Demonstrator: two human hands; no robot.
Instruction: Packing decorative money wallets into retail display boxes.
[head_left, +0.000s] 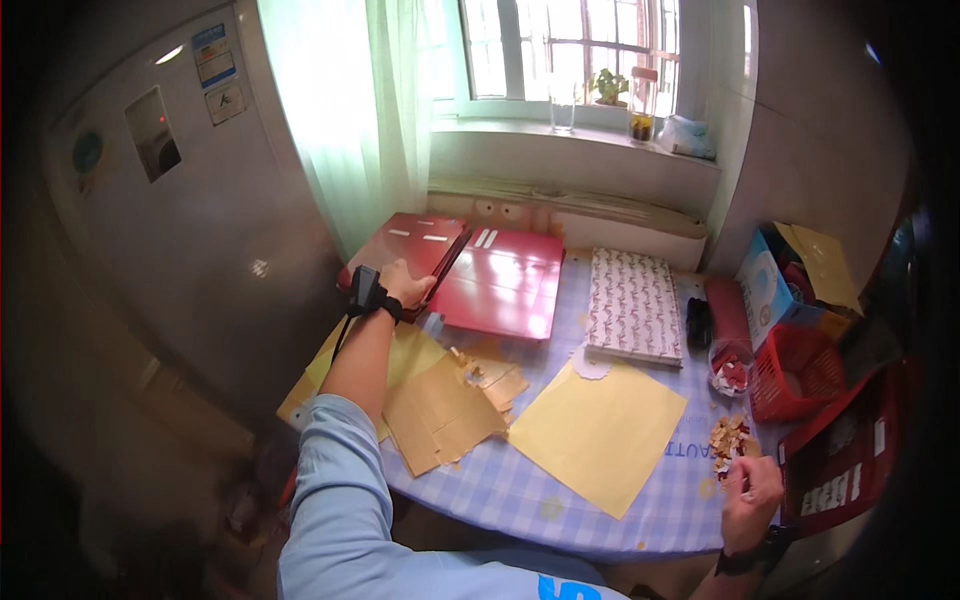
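My left hand (407, 284) rests at the near right corner of a stack of dark red folders (409, 244); whether its fingers grip the edge cannot be told. Right beside that stack lies a glossy red folder (499, 281). At the table's right edge my right hand (752, 487) is curled next to a pile of small tan and red scraps (729, 442); its fingertips are partly hidden. A yellow paper sheet (600, 435) lies turned like a diamond between the hands. Torn brown cardboard (442, 412) lies over more yellow paper below my left forearm.
A patterned box (634, 306) lies at the back. Near the right side are a black object (699, 324), a clear cup of scraps (730, 371), a red plastic basket (799, 371), a blue carton (772, 285) and a dark red open case (844, 450). A curtain (352, 112) hangs behind left.
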